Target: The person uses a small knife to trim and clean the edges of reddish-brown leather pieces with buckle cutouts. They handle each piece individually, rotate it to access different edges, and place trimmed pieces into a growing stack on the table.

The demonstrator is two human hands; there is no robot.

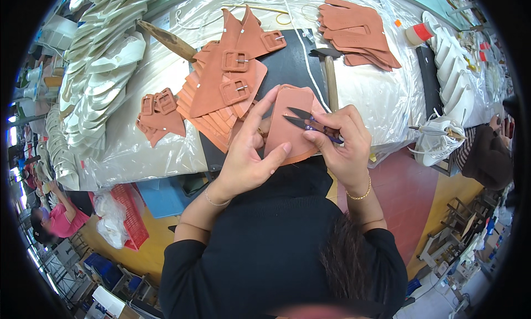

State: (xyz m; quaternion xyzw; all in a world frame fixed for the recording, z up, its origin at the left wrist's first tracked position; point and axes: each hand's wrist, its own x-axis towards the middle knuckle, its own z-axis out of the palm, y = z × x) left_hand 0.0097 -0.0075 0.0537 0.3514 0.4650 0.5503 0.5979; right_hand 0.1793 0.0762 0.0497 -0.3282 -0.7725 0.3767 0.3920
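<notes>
My left hand (251, 150) is closed on a flat terracotta leather piece (289, 134), its thumb on the face and its fingers behind. In my right hand (347, 134) is a pair of small thread snips (301, 119) with dark pointed blades and purple handles. The blades lie parted over the upper part of the leather piece. Just beyond my left hand, a fanned stack of terracotta leather pieces (213, 100) with covered buckles (235, 61) rests on a black mat (287, 70). My left fingertips are partly hidden behind the leather.
Smaller buckled straps (160, 117) lie at left, cut leather parts (354, 31) at far right. A wooden stick (168, 40) and a hammer (331, 78) lie between. White shoe parts (105, 70) are piled along the left edge; a tape roll (418, 34) stands at right.
</notes>
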